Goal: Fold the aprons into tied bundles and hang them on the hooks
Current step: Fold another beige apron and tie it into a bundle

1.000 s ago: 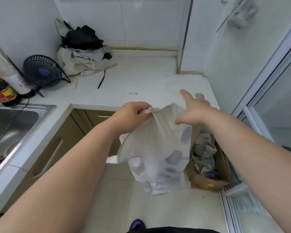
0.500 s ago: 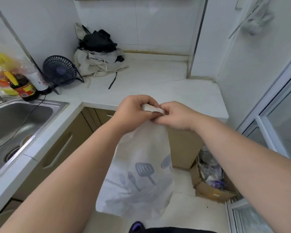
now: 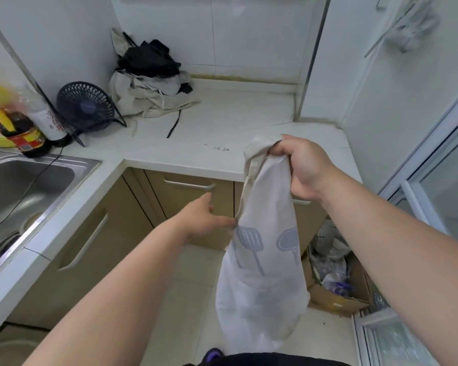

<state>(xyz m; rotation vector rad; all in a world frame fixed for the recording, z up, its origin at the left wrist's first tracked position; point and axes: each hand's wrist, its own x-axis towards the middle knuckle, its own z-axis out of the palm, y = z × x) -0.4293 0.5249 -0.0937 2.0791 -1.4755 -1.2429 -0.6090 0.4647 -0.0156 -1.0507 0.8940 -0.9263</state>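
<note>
The only writing we could find was a column of red characters on the white bottle [image 3: 49, 120] at the left edge of the frame, too blurred to read. The dark sauce bottle [image 3: 24, 138] beside it carried a red and yellow label we could not make out either. The pale apron [image 3: 262, 249] bore no words, only grey-blue prints of a spatula and a pan.

Half a second before, both hands had gripped the apron's top together at the centre of the frame. Now the right hand [image 3: 306, 167] alone held the bunched top, fingers curled tight round it, over the front edge of the worktop [image 3: 222, 120] right of centre. The left hand [image 3: 204, 220] had let go and dropped lower. Its thumb was spread and its fingers were fairly straight, their tips touching the apron's left edge about halfway down. The apron hung as a long narrow fold in front of the cupboards.

A heap of aprons [image 3: 148, 93], beige and black, lay in the worktop's far corner, upper centre, with a small dark desk fan [image 3: 86, 107] just left of it. The steel sink [image 3: 24, 186] sat at left, and a cardboard box [image 3: 336, 297] of rubbish stood on the floor, partly hidden behind the hanging apron.
</note>
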